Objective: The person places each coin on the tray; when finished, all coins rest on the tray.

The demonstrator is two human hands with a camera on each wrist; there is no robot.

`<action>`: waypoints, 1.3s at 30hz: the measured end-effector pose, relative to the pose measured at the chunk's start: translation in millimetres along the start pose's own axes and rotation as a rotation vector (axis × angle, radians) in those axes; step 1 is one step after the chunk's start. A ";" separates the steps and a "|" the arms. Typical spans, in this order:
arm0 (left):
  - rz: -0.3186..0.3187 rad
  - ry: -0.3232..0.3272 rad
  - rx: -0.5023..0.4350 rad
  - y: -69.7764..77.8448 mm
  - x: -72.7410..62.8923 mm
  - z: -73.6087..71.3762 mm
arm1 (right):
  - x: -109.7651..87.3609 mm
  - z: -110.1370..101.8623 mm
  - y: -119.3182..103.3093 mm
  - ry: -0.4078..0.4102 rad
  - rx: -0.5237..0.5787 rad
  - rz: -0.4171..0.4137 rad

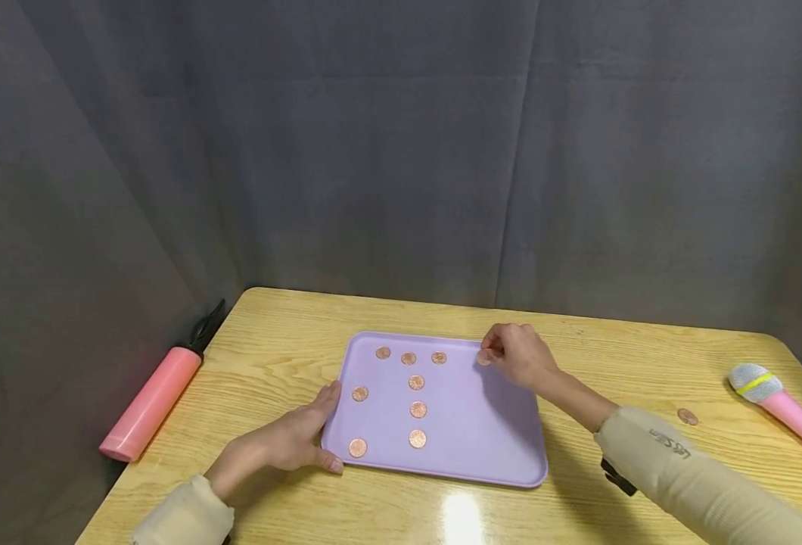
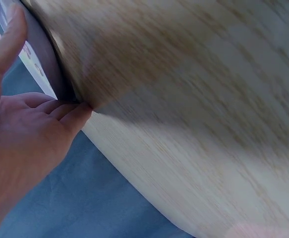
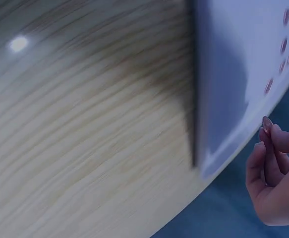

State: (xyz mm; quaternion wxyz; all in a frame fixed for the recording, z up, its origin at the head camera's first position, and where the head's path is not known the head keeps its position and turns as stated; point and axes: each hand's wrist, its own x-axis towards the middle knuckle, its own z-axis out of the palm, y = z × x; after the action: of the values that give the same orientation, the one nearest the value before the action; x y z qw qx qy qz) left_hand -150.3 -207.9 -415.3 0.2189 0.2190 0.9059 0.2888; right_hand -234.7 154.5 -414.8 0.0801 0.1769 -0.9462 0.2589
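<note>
A lilac tray [image 1: 477, 424] lies on the wooden table, with several copper coins [image 1: 418, 409] spread over its left half and along its far side. At the tray's left side is my left hand [image 1: 293, 435], fingers extended along the edge and thumb at the near left corner. Between thumb and fingertips my right hand [image 1: 520, 356] pinches one copper coin [image 3: 267, 124], held over the far right part of the tray. In the right wrist view its other fingers are curled below the coin.
To the right, a single coin [image 1: 688, 416] lies on the tabletop near a pink toy microphone [image 1: 799, 420]. A pink hand pump [image 1: 152, 405] with a black end lies along the table's left edge. Dark grey curtains [image 1: 374, 166] hang behind and to the left.
</note>
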 end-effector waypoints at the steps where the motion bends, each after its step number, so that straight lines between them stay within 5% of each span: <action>1: 0.002 0.001 0.000 -0.2 0.1 0.0 | 2.0 4.8 -6.2 -0.012 -0.004 -0.012; 13: -0.002 0.001 0.003 0.4 -0.6 -0.3 | 13.1 40.9 -39.5 -0.081 -0.015 -0.075; 26: 0.000 0.000 -0.002 2.2 -0.3 -1.1 | 10.4 46.7 -32.2 -0.120 -0.058 0.002; 39: 0.003 0.006 0.006 1.7 -0.5 -0.4 | 6.3 44.6 -24.1 -0.065 -0.019 -0.052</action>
State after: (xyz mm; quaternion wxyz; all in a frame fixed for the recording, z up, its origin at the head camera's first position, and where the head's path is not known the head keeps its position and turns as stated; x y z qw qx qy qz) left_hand -149.7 -207.1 -413.8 0.2151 0.2198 0.9071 0.2872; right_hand -234.1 110.2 -440.2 0.0577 0.2088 -0.9458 0.2420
